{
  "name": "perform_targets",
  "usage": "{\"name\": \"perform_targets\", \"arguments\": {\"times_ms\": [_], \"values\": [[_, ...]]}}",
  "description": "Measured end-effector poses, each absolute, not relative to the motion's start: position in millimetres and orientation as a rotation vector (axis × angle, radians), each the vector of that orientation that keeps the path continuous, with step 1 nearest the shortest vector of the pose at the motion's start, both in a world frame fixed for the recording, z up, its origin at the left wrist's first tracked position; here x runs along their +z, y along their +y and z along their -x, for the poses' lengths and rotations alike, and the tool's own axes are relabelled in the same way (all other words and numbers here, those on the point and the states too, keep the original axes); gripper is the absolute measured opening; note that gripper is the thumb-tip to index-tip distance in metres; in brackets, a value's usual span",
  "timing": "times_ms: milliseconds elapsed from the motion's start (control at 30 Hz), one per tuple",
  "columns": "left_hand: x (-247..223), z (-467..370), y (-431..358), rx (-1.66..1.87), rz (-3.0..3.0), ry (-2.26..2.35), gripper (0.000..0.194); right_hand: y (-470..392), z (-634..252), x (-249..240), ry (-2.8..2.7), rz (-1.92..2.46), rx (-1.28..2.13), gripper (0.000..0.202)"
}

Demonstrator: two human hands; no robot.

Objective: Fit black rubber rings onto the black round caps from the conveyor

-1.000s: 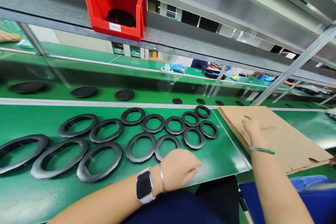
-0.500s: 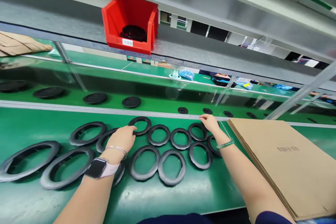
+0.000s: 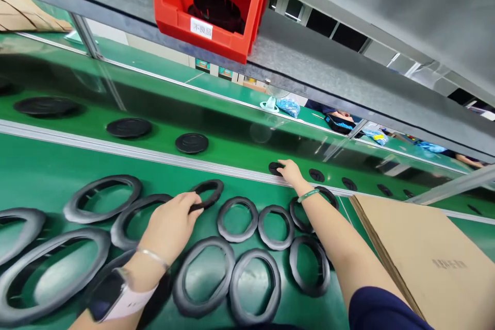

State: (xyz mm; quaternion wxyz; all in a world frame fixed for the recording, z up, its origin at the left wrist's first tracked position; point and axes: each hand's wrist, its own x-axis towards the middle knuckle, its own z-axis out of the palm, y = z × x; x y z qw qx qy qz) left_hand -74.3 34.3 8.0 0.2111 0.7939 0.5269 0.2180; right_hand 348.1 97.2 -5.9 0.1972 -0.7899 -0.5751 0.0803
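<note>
Left hand (image 3: 170, 229) has its fingers curled round the near edge of a black ring (image 3: 207, 193), which lies off at 1 o'clock. Right hand (image 3: 290, 171) is up at the belt, fingertips flat and loosely spread on a small black disc (image 3: 275, 167) at 9 o'clock, gripping nothing.

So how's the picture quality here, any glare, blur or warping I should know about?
Head view: bright, even light; sheen on the green table and the clear guard panel. Wide-angle warping bows the shelf and stretches the near rings. Slight blur at the watch; the left hand on a ring and the right hand by a black disc are sharp.
</note>
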Motion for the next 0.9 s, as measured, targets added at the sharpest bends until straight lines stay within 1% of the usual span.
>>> {"name": "perform_targets", "arguments": {"times_ms": [67,133,200,267,367,433,500,567,633,767,833,900], "values": [[19.1,72.6,26.2,0.798,-1.772,1.307,0.037,109.7,-349.1,-11.2,-1.621,2.203,0.242,0.024],[31.5,66.4,14.1,0.855,-1.289,1.11,0.052,117.2,-351.7,-14.7,-1.62,2.186,0.266,0.019],[40.8,57.1,1.5,0.815,-0.914,0.922,0.055,120.3,-354.4,-16.9,-1.61,2.157,0.28,0.017],[43.7,47.7,-8.5,0.749,-0.713,0.813,0.058,120.6,-355.4,-17.9,-1.6,2.113,0.282,0.014],[37.4,38.0,-17.7,0.65,-0.702,0.808,0.062,118.6,-350.2,-14.7,-1.584,2.044,0.278,0.008],[31.1,35.1,-21.0,0.602,-0.737,0.829,0.064,115.7,-341.4,-7.1,-1.562,2.009,0.269,0.011],[26.0,33.8,-22.8,0.574,-0.769,0.846,0.067,108.4,-328.3,5.8,-1.534,1.969,0.26,0.012],[21.1,33.3,-23.6,0.556,-0.829,0.841,0.067,92.1,-310.5,22.6,-1.508,1.913,0.261,0.009],[14.6,32.8,-23.7,0.553,-0.92,0.817,0.068,63.9,-287.9,40.0,-1.495,1.852,0.285,0.008],[0.6,30.9,-25.7,0.553,-1.154,0.815,0.083,-17.5,-235.5,62.2,-1.555,1.571,0.361,0.012],[-1.2,29.4,-29.4,0.491,-1.231,0.821,0.08,-55.9,-212.5,62.0,-1.621,1.435,0.35,0.011],[0.7,27.8,-34.0,0.403,-1.263,0.815,0.074,-83.6,-195.3,54.2,-1.695,1.372,0.293,0.006]]}}
